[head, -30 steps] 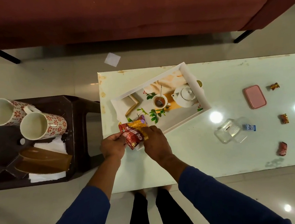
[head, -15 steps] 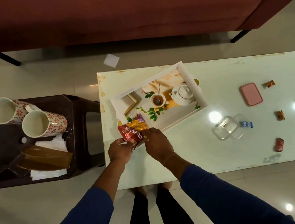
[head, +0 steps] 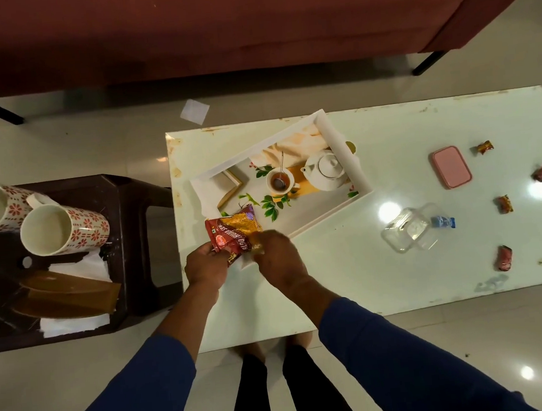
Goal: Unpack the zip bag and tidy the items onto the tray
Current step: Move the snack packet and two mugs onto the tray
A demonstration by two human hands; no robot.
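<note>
Hands [head: 207,268] [head: 278,256] both pinch the snack packet [head: 233,232] at the tray [head: 345,154] corner; candies [head: 504,257] on the table await tidying.

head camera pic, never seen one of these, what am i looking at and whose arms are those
There is no machine here. The camera sits on a person's head and looks down, so the blue-sleeved arms are their own. The left hand and right hand together hold a red and yellow snack packet at the near corner of a white tray, whose teapot and cup seem to be a printed picture. On the white table lie a pink box, an empty-looking clear zip bag and four wrapped sweets, one here. Two patterned mugs lie on a dark side table to the left.
</note>
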